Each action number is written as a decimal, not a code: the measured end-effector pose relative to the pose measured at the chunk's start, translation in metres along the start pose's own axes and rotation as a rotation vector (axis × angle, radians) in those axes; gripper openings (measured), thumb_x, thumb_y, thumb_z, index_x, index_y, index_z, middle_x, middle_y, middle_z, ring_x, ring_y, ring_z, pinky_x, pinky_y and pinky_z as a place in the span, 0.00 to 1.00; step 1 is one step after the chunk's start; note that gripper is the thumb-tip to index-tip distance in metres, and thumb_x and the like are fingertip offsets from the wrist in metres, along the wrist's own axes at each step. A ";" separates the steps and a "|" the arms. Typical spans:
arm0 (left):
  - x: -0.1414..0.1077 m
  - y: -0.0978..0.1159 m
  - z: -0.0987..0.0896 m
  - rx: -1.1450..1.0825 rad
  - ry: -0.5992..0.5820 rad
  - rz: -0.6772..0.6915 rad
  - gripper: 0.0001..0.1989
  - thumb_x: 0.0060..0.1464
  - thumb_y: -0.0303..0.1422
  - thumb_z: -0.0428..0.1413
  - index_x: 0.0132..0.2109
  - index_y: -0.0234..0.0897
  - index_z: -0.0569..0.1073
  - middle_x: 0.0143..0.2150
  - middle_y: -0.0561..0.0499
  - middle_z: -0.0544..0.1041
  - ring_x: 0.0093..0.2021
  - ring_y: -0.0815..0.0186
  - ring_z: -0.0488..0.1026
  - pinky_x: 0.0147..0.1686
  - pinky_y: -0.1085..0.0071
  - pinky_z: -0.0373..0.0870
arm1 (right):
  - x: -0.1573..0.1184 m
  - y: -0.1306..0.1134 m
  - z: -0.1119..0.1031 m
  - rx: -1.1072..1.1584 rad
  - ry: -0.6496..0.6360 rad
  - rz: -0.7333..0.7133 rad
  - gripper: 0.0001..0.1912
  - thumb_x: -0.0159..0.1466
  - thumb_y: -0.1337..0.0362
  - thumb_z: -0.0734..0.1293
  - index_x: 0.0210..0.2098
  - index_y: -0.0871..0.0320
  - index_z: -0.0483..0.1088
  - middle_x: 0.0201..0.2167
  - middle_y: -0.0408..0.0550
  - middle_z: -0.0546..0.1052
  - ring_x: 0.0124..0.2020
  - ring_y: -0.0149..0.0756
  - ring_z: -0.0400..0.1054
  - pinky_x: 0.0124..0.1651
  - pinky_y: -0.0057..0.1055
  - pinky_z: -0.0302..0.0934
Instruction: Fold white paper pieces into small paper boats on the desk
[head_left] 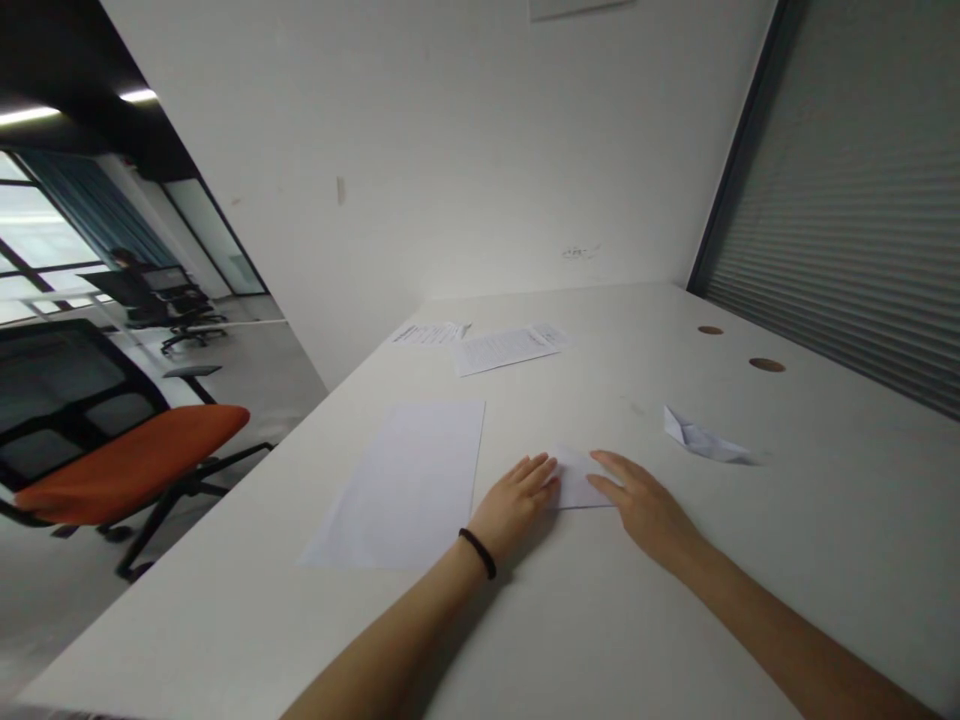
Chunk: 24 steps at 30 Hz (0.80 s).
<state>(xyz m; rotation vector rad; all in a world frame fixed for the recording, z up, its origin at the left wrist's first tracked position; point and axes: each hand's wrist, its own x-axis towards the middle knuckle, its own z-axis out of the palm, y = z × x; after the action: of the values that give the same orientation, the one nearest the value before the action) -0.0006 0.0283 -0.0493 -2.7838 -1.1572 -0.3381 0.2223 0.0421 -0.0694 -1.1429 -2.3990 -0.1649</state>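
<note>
While the left hand (517,500) and right hand (641,510) lie flat on the bench (637,350), their fingertips touch one small folded white paper (581,480) between them; each grip is spread, pinching nothing. Nearby lie one blank sheet (397,485), one folded paper shape (701,438) and two printed sheets (506,350), their text unreadable.
</note>
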 end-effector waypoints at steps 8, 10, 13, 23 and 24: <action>-0.009 0.008 0.005 -0.218 -0.089 -0.032 0.22 0.61 0.35 0.41 0.60 0.35 0.52 0.61 0.44 0.55 0.61 0.65 0.51 0.58 0.60 0.50 | -0.008 -0.019 0.007 0.104 -0.256 -0.069 0.31 0.63 0.50 0.53 0.61 0.60 0.47 0.62 0.55 0.50 0.62 0.41 0.41 0.61 0.44 0.43; -0.012 0.012 0.002 -0.199 -0.128 -0.041 0.27 0.60 0.42 0.41 0.61 0.34 0.49 0.62 0.42 0.51 0.62 0.60 0.47 0.58 0.55 0.46 | -0.009 -0.021 0.011 0.076 -0.237 -0.034 0.32 0.63 0.49 0.52 0.61 0.61 0.47 0.62 0.55 0.50 0.62 0.41 0.38 0.61 0.45 0.42; -0.015 0.016 -0.001 -0.152 -0.139 -0.100 0.28 0.59 0.46 0.38 0.61 0.36 0.49 0.63 0.41 0.49 0.62 0.58 0.45 0.58 0.51 0.43 | -0.010 -0.022 0.016 0.055 -0.210 0.035 0.33 0.62 0.48 0.52 0.60 0.63 0.49 0.61 0.57 0.51 0.62 0.43 0.39 0.60 0.46 0.42; -0.011 0.011 -0.015 0.011 -0.074 -0.337 0.23 0.55 0.40 0.49 0.56 0.38 0.60 0.55 0.45 0.66 0.54 0.58 0.61 0.55 0.54 0.52 | 0.010 -0.023 -0.004 0.025 -0.082 0.106 0.19 0.56 0.56 0.64 0.45 0.59 0.67 0.40 0.53 0.72 0.44 0.43 0.62 0.45 0.40 0.58; -0.010 0.009 -0.018 0.010 -0.077 -0.355 0.21 0.55 0.38 0.50 0.55 0.38 0.61 0.52 0.46 0.68 0.51 0.59 0.64 0.52 0.57 0.57 | 0.011 -0.026 -0.006 -0.009 -0.072 0.103 0.18 0.56 0.56 0.64 0.44 0.59 0.67 0.38 0.53 0.72 0.43 0.43 0.62 0.44 0.39 0.58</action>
<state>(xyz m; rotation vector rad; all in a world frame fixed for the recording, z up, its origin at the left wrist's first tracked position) -0.0036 0.0116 -0.0343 -2.5937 -1.6690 -0.2547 0.1989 0.0309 -0.0566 -1.2936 -2.3965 -0.1030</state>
